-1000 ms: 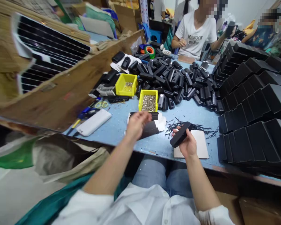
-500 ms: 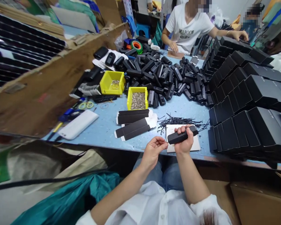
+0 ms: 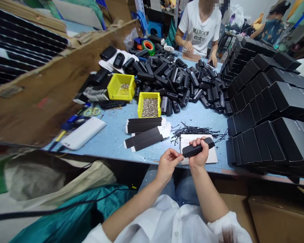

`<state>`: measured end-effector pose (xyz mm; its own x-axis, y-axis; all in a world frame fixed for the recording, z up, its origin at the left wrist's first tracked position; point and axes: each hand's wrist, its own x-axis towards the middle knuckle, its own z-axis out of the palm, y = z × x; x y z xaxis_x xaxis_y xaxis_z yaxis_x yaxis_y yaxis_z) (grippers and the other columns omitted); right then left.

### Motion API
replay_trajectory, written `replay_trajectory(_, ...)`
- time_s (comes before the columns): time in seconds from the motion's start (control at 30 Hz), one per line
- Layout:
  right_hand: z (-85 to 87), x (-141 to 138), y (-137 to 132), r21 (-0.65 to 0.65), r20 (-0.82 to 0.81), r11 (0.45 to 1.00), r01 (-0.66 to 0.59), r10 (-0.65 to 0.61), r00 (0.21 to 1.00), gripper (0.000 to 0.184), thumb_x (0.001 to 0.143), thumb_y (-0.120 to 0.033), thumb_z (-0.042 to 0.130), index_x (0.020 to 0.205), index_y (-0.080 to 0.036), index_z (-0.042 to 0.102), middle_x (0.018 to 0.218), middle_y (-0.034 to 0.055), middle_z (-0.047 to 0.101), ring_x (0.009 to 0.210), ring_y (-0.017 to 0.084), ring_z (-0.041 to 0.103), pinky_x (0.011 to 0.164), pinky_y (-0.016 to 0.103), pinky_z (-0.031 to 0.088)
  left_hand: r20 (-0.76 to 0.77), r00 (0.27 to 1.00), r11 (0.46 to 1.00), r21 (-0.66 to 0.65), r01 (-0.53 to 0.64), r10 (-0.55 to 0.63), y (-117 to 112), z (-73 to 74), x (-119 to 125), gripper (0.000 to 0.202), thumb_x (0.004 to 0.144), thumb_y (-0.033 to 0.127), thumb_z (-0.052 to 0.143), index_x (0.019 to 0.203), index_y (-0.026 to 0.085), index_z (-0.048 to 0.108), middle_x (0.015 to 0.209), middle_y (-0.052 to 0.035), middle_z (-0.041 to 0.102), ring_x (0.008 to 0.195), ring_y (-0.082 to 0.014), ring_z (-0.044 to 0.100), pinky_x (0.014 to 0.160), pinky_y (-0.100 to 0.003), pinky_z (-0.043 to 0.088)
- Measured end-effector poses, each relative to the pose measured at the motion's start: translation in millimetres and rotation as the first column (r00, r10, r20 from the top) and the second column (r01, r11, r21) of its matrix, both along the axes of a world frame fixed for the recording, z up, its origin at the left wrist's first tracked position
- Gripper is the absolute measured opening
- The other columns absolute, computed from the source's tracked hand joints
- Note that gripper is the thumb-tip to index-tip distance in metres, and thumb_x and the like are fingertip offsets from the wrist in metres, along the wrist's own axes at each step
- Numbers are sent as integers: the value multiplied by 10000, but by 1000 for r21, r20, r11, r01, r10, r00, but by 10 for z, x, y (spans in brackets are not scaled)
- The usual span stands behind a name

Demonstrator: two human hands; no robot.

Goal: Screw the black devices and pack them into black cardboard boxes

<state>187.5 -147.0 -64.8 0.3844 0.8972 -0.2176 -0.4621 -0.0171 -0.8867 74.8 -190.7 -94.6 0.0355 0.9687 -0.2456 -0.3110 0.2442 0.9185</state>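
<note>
My right hand [image 3: 199, 156] grips a black ribbed oblong case [image 3: 198, 147], held level over the table's near edge above a white card [image 3: 198, 151]. My left hand [image 3: 167, 162] is pinched at the case's left end; whatever is between its fingertips is too small to make out. Behind the hands lie flat folded black cartons [image 3: 144, 133] and a scatter of thin black pins [image 3: 195, 130]. Two yellow bins sit further back: one [image 3: 149, 104] full of small metal parts, the other [image 3: 121, 87] nearly bare.
A heap of black cases [image 3: 178, 82] covers the blue table's middle. Stacked black boxes [image 3: 268, 111] fill the right side. A cardboard wall [image 3: 50, 91] runs along the left, with a white device [image 3: 83, 133] and scissors [image 3: 92, 111] beside it. A person in a white T-shirt [image 3: 202, 28] works opposite.
My left hand drew back from the folded cartons to the case's left end. My right hand turned the case level and brought it nearer the table edge.
</note>
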Motion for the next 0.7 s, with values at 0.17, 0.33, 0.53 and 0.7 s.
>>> replay_trajectory(0.17,-258,252,-117,55,411,992,-114,82,908,584,684,-537,481,920,-13,372,761,18,482,745,-106,470,854,69,498,-616,786,923,327,204,45,264,-101,-515,370,794,338,672,1105,172,558,1195,-110,571,1109,-234,552,967,-378,446)
replay_trajectory(0.33,-513,553,-30,-204,552,925,-321,380,742,648,638,-570,556,902,18,492,887,80,533,798,-78,507,779,26,467,-989,58,955,148,256,137,909,-67,-1283,646,743,335,725,1285,77,487,1274,-209,505,1209,-364,452,1022,-496,349)
replay_trajectory(0.53,-585,806,158,-457,622,860,-227,491,610,917,702,-687,463,1391,-92,350,1085,81,504,857,-83,470,795,24,437,-922,320,929,-98,356,-220,1012,439,-1422,384,801,405,624,1074,136,615,1102,-131,638,1042,-308,586,908,-412,442)
replay_trajectory(0.7,-220,628,140,-397,894,913,-100,409,181,752,716,-594,534,1362,-215,476,1326,54,338,1226,8,351,1124,140,384,-83,824,812,-250,528,-561,553,610,-985,518,765,507,640,1098,111,609,1117,-158,651,1023,-299,618,885,-422,486)
